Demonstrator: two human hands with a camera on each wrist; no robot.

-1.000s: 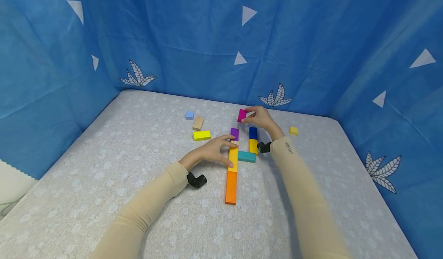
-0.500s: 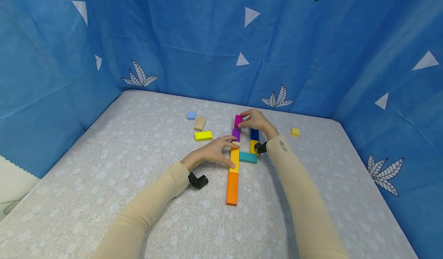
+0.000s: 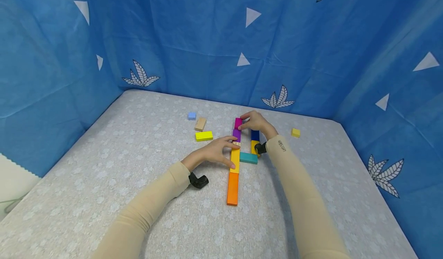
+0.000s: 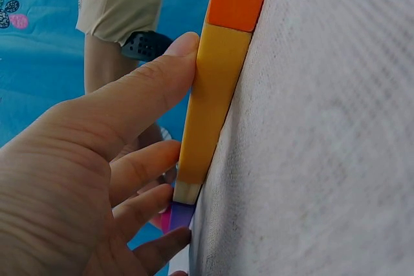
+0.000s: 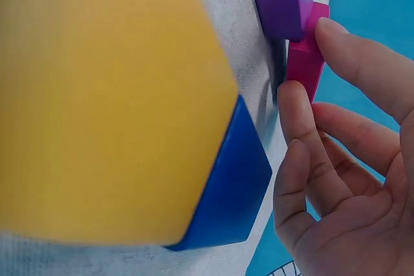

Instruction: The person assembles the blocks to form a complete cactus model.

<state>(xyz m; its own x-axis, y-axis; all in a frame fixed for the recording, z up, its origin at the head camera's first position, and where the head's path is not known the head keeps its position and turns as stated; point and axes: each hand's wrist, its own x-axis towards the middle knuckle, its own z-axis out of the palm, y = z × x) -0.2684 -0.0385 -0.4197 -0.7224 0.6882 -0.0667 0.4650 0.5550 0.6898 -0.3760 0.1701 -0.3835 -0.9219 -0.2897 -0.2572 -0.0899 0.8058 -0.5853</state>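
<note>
A row of wooden blocks runs away from me in the head view: an orange block [image 3: 233,188], a yellow-orange block [image 3: 235,160], a narrow pale wood piece [image 4: 187,192] and a purple block [image 3: 237,135]. At the row's far end, my right hand [image 3: 255,121] pinches a magenta block [image 5: 304,69] between thumb and fingertips. In the right wrist view the magenta block meets the purple block's end. My left hand [image 3: 216,151] rests along the row, fingers extended, its thumb touching the yellow-orange block and other fingertips near the pale piece and purple block.
Right of the row lie a teal block [image 3: 248,158], a yellow block [image 3: 254,145] and a dark blue block [image 3: 255,135]. Loose on the left are a bright yellow block [image 3: 204,136], a tan block [image 3: 200,124] and a light blue block [image 3: 192,116]. A small yellow block [image 3: 295,132] sits far right.
My right hand has brought the magenta block left and toward me, from beyond the row to against the purple block's end. My left hand stays in place on the row.
</note>
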